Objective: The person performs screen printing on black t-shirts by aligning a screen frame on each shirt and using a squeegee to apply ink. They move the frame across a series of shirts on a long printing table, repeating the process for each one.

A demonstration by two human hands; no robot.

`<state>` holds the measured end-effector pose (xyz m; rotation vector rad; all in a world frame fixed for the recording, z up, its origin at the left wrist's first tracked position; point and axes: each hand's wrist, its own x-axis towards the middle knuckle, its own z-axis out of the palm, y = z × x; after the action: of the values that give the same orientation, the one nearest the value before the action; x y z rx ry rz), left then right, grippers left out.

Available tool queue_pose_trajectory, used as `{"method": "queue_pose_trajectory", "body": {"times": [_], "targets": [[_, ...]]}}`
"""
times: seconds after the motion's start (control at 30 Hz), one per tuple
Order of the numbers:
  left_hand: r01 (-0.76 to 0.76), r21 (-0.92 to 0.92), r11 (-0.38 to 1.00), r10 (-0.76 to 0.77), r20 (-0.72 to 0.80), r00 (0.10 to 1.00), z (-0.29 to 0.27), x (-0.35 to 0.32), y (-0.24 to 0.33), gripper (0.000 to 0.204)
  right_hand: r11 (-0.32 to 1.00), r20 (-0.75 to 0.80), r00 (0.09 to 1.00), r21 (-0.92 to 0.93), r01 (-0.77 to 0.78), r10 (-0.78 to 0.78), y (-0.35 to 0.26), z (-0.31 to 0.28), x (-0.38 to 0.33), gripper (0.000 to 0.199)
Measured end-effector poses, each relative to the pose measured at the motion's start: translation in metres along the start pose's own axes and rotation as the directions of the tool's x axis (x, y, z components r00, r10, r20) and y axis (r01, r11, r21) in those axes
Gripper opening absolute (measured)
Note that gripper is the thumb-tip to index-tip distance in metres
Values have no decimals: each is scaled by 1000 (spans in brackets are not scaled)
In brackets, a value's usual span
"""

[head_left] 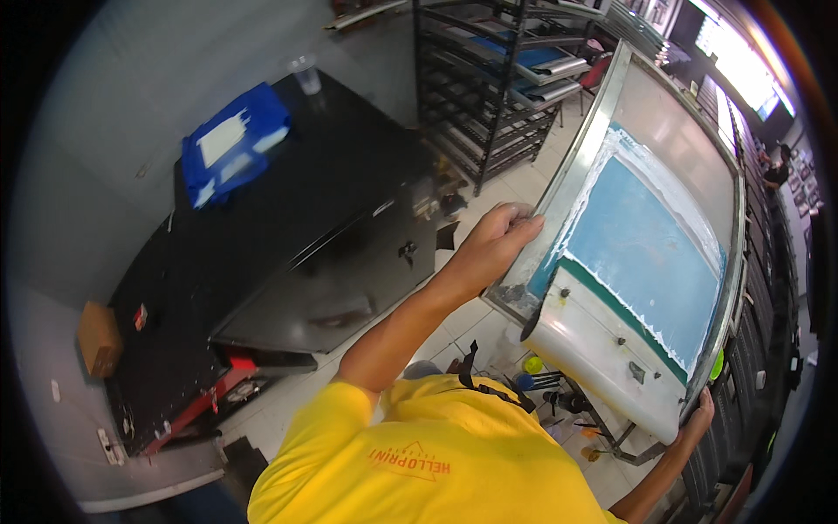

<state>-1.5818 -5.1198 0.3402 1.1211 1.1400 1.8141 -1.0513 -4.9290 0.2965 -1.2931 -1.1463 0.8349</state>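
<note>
Beside a black cabinet point(323, 166), I held the screen-printing frame point(567, 175) before me, left hand point(499, 244) clamped on one rail, right hand point(698, 422) on the opposite; tilting risked sliding the squeegee point(594, 341) off.

Both hands on the silver frame point(566, 175), tilted right in front of me!
From my remote seat I see the left hand point(502, 240) gripping its left edge, thumb on top, and the right hand point(698, 421) at the near right corner; between them sits a blue panel point(646, 236) edged with white smears, a pale rounded piece point(602, 341) at its near end, and over on my left a black desk point(288, 227) carries a blue cloth point(262, 109), a clear cup point(305, 74) and a brown box point(100, 339), a dark rack point(489, 96) standing beyond.
</note>
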Motion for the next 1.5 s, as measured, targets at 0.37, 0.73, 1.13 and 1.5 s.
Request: {"method": "queue_pose_trajectory", "body": {"times": [0.37,0.73,1.13,1.5], "targets": [[9,-176,984,6,83,997,-64,55,-57,47,994,72,997,-112,13,-5,-4,24,-3,38],[31,-243,969,91,472,877,-123,164,-81,60,988,-116,983,-44,-151,145,-27,124,-92,39],[137,-218,966,-3,524,852,-119,255,-105,54,967,-394,919,-224,-119,21,-57,145,-123,38],[368,-242,898,-165,591,790,-131,339,-105,48,938,-486,874,-292,-188,24,-144,206,-147,35]]}}
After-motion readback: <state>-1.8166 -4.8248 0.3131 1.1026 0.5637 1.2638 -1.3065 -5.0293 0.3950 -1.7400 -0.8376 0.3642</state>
